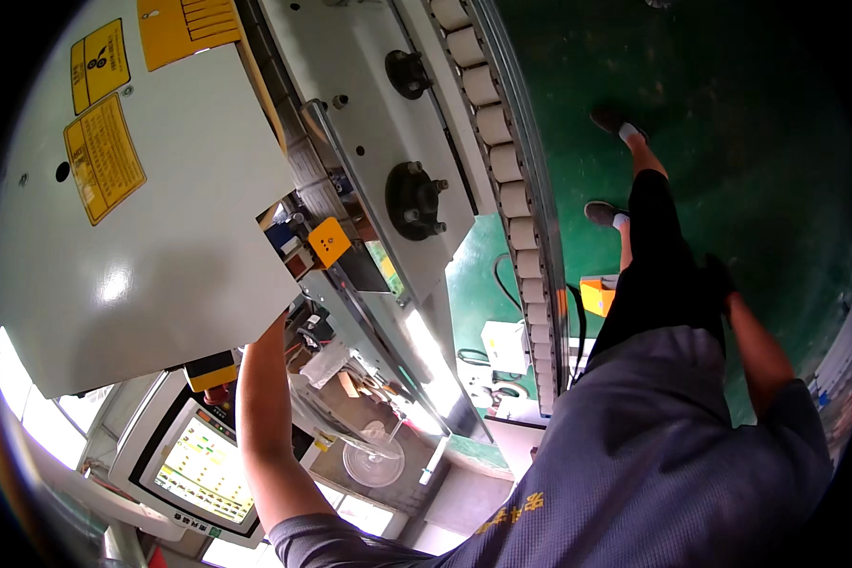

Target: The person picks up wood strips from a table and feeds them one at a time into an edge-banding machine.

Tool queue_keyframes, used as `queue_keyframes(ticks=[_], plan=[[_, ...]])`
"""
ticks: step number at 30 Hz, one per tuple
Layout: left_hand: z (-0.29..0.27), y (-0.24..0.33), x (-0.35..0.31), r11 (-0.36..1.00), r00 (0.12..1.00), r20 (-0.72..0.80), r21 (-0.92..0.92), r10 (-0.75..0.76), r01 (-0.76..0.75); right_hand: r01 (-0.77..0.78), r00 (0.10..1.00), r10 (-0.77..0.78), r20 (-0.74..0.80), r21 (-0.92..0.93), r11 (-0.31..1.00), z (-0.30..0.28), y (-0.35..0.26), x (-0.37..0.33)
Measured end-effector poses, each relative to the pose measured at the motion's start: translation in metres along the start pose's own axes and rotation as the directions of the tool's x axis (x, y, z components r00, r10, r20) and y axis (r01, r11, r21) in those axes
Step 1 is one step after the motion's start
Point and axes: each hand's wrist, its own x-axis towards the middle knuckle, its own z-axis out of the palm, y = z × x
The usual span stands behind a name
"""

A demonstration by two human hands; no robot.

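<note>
My left forearm [265, 407] reaches up behind the lower edge of a large white machine panel [189, 237]. My left hand is hidden there, so what it touches cannot be seen. Close to that wrist is a small yellow plate [328, 242] with black marks, among metal parts. My right arm hangs by my side, and my right hand [718, 278] is a dark shape, apparently gloved, beside my black shorts. Its fingers do not show clearly.
A lit control screen [204, 466] stands beside my left arm. Along the machine runs a conveyor of pale rollers [505, 163]. Black flanged fittings [415, 201] stick out from the grey machine plate. A yellow-orange box [597, 295] sits on the green floor [757, 170] by my legs.
</note>
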Motion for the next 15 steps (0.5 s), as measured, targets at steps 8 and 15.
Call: queue_keyframes(ticks=[8,15], plan=[[-0.001,0.002,-0.004,0.999,1.0,-0.005,0.02,-0.031,0.031,-0.056,0.996,0.072,0.054,-0.244,0.968,-0.011,-0.048,-0.016],[-0.004,0.018,-0.003,0.999,1.0,-0.006,0.033,-0.011,0.011,-0.017,0.997,0.04,0.066,-0.325,0.945,-0.008,-0.039,-0.004]])
